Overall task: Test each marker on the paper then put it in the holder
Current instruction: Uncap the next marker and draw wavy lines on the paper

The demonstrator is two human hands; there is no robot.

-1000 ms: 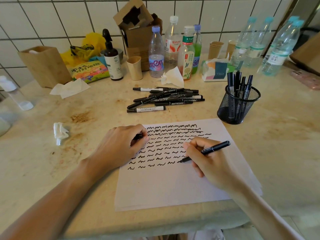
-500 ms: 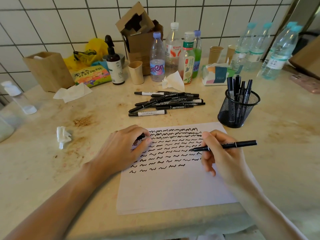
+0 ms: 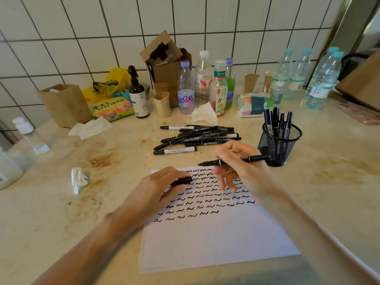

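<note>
Right hand pinching marker (uncapped), above paper

The marker in my right grip looks like smooth black plastic with a dull sheen, and the cap in my left grip the same. The paper is matt white. The holder is black wire mesh, probably metal. The tabletop is pale, polished stone, stained brown in rough patches. Behind, glossy white wall tiles.
</note>
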